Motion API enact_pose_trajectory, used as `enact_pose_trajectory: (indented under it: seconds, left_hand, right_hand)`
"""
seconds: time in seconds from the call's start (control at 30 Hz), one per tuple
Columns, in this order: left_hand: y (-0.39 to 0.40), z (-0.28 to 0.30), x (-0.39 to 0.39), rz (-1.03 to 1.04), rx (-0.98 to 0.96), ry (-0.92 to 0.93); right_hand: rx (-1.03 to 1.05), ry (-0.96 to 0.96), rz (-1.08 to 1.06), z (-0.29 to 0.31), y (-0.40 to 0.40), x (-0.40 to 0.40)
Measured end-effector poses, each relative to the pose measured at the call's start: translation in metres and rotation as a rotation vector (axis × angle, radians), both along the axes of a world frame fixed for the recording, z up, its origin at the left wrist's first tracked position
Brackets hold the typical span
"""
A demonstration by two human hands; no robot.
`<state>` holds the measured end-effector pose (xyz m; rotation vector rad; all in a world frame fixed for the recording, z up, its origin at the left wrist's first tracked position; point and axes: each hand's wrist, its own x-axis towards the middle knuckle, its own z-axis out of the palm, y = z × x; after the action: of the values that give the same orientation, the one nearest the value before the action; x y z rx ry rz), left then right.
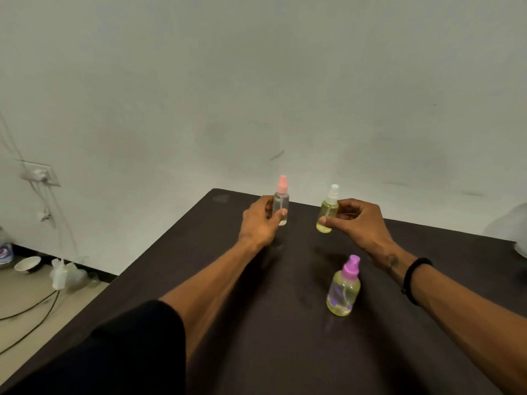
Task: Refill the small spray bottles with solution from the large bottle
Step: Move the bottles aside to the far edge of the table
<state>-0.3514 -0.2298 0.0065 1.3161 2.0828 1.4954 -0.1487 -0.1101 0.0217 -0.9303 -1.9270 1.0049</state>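
Two small bottles stand at the table's far edge, left hand gripping the clear one, right hand pinching the yellow one (light, probably slick plastic; hold mid-body).

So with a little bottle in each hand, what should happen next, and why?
Probably unscrew the pink cap: the left hand grips the clear pink-capped spray bottle, which looks nearly empty, while the white-capped bottle in the right hand and the purple-capped bottle already hold yellow liquid.
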Motion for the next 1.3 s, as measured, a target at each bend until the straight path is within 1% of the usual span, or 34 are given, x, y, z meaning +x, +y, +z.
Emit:
enact_pose_trajectory:
  seconds: [0.17, 0.33, 0.43, 0.6, 0.83, 1.17, 1.3]
  left_hand:
    - [0.038, -0.012, -0.033, -0.009, -0.021, -0.017]
    - [0.071, -0.022, -0.052, 0.03, -0.012, -0.074]
    - [0.084, -0.029, -0.063, 0.041, 0.014, -0.052]
    - [0.1, -0.038, -0.078, 0.066, 0.026, 0.051]
    - [0.111, -0.043, -0.084, 0.103, 0.085, 0.028]
    - [0.128, -0.046, -0.089, 0.204, 0.013, -0.011]
    - [0.128, -0.046, -0.089, 0.223, 0.009, -0.018]
  right_hand:
    - [0.02, -0.049, -0.016, -0.015, 0.032, -0.059]
    - [0.033, -0.043, -0.07, -0.025, 0.053, -0.098]
    - [0.068, -0.047, -0.089, -0.03, 0.061, -0.116]
    - [0.118, -0.034, -0.106, -0.035, 0.067, -0.141]
    - [0.156, -0.043, -0.143, -0.035, 0.063, -0.158]
    - [0.171, -0.092, -0.19, -0.036, 0.071, -0.168]
    - [0.134, -0.144, -0.147, -0.035, 0.073, -0.163]
